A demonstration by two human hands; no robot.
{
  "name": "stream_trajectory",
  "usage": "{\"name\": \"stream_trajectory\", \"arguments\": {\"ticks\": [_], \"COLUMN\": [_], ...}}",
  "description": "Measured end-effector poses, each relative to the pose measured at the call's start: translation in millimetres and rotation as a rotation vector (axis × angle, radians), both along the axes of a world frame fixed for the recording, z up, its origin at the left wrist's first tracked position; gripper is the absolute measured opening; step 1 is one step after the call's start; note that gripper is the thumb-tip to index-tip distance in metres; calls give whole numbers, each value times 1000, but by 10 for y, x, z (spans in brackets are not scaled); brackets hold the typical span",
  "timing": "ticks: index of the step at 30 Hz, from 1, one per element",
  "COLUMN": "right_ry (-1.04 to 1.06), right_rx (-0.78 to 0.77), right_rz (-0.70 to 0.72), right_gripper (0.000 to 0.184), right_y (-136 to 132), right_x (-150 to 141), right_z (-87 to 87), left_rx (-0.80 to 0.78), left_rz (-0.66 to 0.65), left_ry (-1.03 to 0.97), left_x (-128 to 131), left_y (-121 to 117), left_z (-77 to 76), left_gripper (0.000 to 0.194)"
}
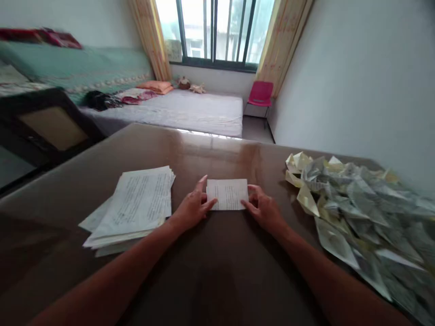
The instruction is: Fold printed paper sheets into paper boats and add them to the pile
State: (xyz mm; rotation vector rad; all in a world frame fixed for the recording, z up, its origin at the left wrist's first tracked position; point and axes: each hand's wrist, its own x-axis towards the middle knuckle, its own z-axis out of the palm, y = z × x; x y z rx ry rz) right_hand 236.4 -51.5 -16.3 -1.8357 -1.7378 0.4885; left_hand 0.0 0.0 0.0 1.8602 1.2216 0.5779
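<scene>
A small folded sheet of printed paper (229,194) is held between my two hands above the brown table. My left hand (193,203) grips its left edge, thumb on the front face and index finger pointing up beside it. At the right edge, my right hand (263,206) pinches the paper with the thumb in front and the other fingers behind. To the left lies a stack of printed sheets (137,201), slightly fanned. A large heap of folded paper pieces (356,213) covers the table's right side.
The glossy brown table (217,262) spans the foreground. Beyond it stand a bed (200,106) with a pale sheet and a pink chair (260,94) by the right wall. A dark wooden chair (57,122) is at the left, and a window (214,31) is at the back.
</scene>
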Motion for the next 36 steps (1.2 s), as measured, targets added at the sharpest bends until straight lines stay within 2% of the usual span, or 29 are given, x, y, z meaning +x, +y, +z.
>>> {"name": "stream_trajectory", "arguments": {"ticks": [3, 7, 12, 16, 25, 31, 36], "right_ry": [-61, -159, -184, -194, -189, -72, -142], "right_rx": [22, 58, 67, 60, 58, 76, 51], "right_rz": [-9, 87, 87, 76, 73, 107, 119], "right_gripper": [46, 19, 16, 16, 15, 17, 15], "right_y": [12, 6, -3, -6, -8, 13, 16], "right_x": [-31, -54, -62, -65, -63, -11, -4], "right_z": [-22, -12, 14, 19, 7, 1, 21], "left_rx": [191, 367, 438, 467, 514, 503, 476], "left_rz": [-22, -127, -117, -114, -123, -117, -144], "left_ry": [85, 271, 563, 684, 728, 701, 694], "left_x": [-10, 5, 20, 21, 24, -10, -2], "left_y": [-35, -73, -95, -108, -154, -171, -178], "left_z": [-16, -25, 6, 20, 20, 32, 47], "left_gripper": [60, 32, 34, 33, 34, 34, 34]}}
